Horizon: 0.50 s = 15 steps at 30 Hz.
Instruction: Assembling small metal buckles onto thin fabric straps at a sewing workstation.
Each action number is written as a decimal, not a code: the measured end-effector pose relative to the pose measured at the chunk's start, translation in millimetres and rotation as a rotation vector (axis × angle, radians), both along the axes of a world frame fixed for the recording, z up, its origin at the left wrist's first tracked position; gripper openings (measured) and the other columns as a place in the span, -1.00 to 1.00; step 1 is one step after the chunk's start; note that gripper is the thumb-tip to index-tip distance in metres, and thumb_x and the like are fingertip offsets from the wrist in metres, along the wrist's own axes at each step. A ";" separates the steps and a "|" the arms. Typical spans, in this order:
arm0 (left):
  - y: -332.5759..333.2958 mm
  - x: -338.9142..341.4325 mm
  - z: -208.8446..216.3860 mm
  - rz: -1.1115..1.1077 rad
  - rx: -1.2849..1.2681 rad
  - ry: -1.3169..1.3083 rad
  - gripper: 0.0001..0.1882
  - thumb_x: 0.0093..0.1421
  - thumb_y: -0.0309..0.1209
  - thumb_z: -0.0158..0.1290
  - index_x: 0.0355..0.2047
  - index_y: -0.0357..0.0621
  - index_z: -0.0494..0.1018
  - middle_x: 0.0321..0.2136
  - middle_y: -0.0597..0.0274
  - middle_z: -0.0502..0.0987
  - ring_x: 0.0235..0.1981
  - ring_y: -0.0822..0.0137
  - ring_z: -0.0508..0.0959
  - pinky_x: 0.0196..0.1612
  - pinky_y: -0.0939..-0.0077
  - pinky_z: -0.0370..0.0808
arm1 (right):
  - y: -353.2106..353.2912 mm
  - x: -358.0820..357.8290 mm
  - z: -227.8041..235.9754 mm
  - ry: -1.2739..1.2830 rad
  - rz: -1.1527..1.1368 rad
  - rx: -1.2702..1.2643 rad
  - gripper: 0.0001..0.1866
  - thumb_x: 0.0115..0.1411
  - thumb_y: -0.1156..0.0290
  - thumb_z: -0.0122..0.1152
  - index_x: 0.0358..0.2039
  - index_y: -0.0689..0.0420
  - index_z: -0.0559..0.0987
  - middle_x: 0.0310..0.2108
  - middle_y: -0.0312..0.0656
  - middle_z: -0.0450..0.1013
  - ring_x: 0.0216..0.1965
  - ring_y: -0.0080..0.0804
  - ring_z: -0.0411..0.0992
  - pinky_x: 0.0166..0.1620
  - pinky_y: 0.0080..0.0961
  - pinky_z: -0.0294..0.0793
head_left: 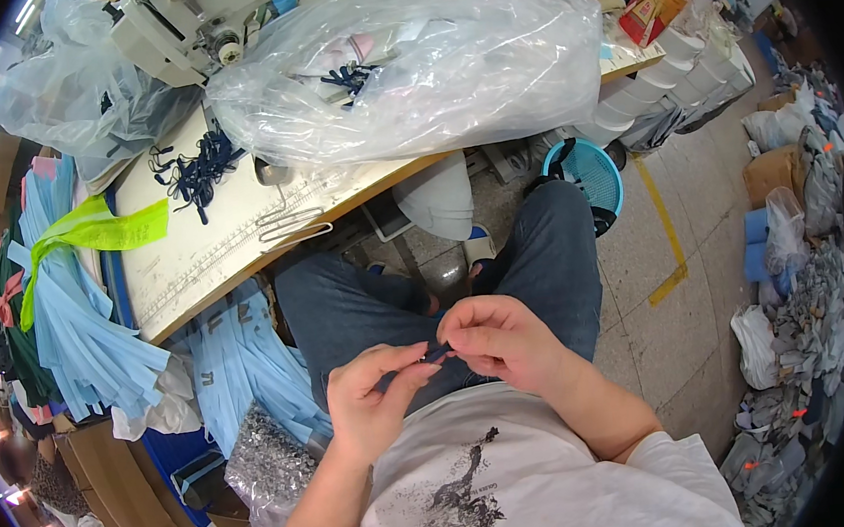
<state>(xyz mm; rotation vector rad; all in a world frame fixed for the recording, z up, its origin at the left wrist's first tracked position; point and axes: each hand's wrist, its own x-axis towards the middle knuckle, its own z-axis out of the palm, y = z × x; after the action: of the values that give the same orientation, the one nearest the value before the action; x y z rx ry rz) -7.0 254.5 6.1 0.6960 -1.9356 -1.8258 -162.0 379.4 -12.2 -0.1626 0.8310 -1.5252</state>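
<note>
Over my lap, my left hand [368, 394] and my right hand [501, 342] meet at the fingertips. Between them is a small, narrow dark strip [437, 353], pinched at one end by each hand. Its exact kind is too small to make out, and the fingers cover most of it. A tangled heap of navy cord pieces [200, 169] lies on the white table [187, 269] ahead and to the left. More dark cord pieces [351, 77] show in a large clear plastic bag [486, 77] on the table.
A sewing machine [161, 30] stands at the table's back left. Light blue fabric strips [73, 294] and a neon yellow band [89, 237] hang at the left. Bent wire [293, 227] lies near the table edge. A turquoise basket [598, 183] is on the floor; grey fabric piles [802, 361] lie right.
</note>
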 end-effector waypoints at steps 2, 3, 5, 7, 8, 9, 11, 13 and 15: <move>0.1 0.8 -1.4 -0.015 0.076 0.017 -0.77 0.01 -0.71 0.20 -0.27 -0.30 0.57 -0.47 0.16 0.59 -0.48 0.49 0.56 -0.44 0.73 0.42 | -0.2 0.1 -1.9 -0.056 0.009 -0.006 -0.89 0.24 0.42 0.15 -0.28 0.19 0.54 -0.63 -0.47 0.28 -0.69 -0.79 0.07 -0.63 -0.77 -0.02; 0.5 1.2 -4.6 -0.043 0.142 0.067 -0.77 0.04 -0.72 0.17 -0.26 -0.32 0.55 -0.46 0.16 0.60 -0.47 0.49 0.56 -0.43 0.73 0.43 | -0.2 0.1 -2.9 -0.111 0.019 -0.012 -0.88 0.24 0.42 0.15 -0.28 0.20 0.53 -0.63 -0.47 0.27 -0.70 -0.79 0.06 -0.63 -0.77 -0.02; 2.0 0.6 -5.1 -0.069 0.207 0.118 -0.78 0.06 -0.73 0.15 -0.25 -0.33 0.54 -0.44 0.16 0.60 -0.46 0.48 0.56 -0.42 0.72 0.44 | 1.6 -3.1 -6.6 -0.153 0.070 -0.032 -0.87 0.25 0.42 0.14 -0.27 0.20 0.53 -0.61 -0.46 0.29 -0.69 -0.78 0.07 -0.64 -0.77 -0.02; 6.0 -1.8 -0.8 -0.060 0.411 0.188 -0.79 0.10 -0.74 0.12 -0.22 -0.36 0.51 -0.42 0.14 0.60 -0.45 0.49 0.56 -0.41 0.72 0.44 | 2.4 -6.6 -7.5 -0.195 0.121 -0.051 -0.86 0.25 0.41 0.13 -0.26 0.20 0.53 -0.60 -0.44 0.31 -0.68 -0.78 0.08 -0.64 -0.77 -0.03; 6.9 -2.1 1.6 -0.060 0.411 0.188 -0.79 0.10 -0.74 0.12 -0.22 -0.36 0.51 -0.42 0.14 0.60 -0.45 0.49 0.56 -0.41 0.72 0.44 | 2.2 -8.3 -7.0 -0.184 0.154 -0.056 -0.86 0.25 0.41 0.14 -0.27 0.21 0.53 -0.56 -0.43 0.34 -0.64 -0.79 0.14 -0.60 -0.78 0.05; 7.7 -2.2 4.0 -0.026 0.406 0.174 -0.79 0.10 -0.73 0.12 -0.22 -0.36 0.50 -0.43 0.14 0.60 -0.44 0.49 0.56 -0.40 0.72 0.45 | 2.2 -9.0 -6.2 -0.173 0.187 -0.061 -0.86 0.25 0.41 0.15 -0.27 0.22 0.53 -0.53 -0.41 0.37 -0.59 -0.79 0.20 -0.57 -0.79 0.13; 6.5 -0.2 1.9 0.007 0.401 0.160 -0.79 0.11 -0.73 0.12 -0.22 -0.37 0.49 -0.43 0.15 0.60 -0.43 0.50 0.56 -0.39 0.73 0.45 | -4.1 -0.3 1.7 0.073 0.120 -0.055 -0.87 0.25 0.42 0.17 -0.28 0.22 0.53 -0.50 -0.40 0.39 -0.53 -0.79 0.25 -0.51 -0.79 0.20; 1.7 6.1 -5.8 -0.034 0.193 0.071 -0.78 0.10 -0.75 0.10 -0.23 -0.33 0.44 -0.39 0.15 0.55 -0.40 0.41 0.58 -0.32 0.63 0.55 | -5.6 2.9 4.8 0.318 0.052 -0.047 -0.88 0.25 0.43 0.18 -0.28 0.22 0.53 -0.46 -0.40 0.42 -0.46 -0.79 0.30 -0.45 -0.79 0.28; 1.8 7.3 -4.7 -0.023 0.179 0.045 -0.78 0.10 -0.74 0.11 -0.24 -0.33 0.44 -0.38 0.14 0.55 -0.40 0.41 0.58 -0.33 0.64 0.54 | -4.3 2.4 5.9 0.471 0.020 -0.082 -0.89 0.23 0.45 0.20 -0.30 0.22 0.54 -0.42 -0.40 0.43 -0.38 -0.77 0.34 -0.31 -0.76 0.36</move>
<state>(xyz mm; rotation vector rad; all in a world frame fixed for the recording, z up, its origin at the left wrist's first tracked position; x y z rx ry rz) 0.3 256.3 1.4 0.6841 -1.7747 -2.0289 -159.6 375.1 -6.3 -0.6058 1.1306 -1.5242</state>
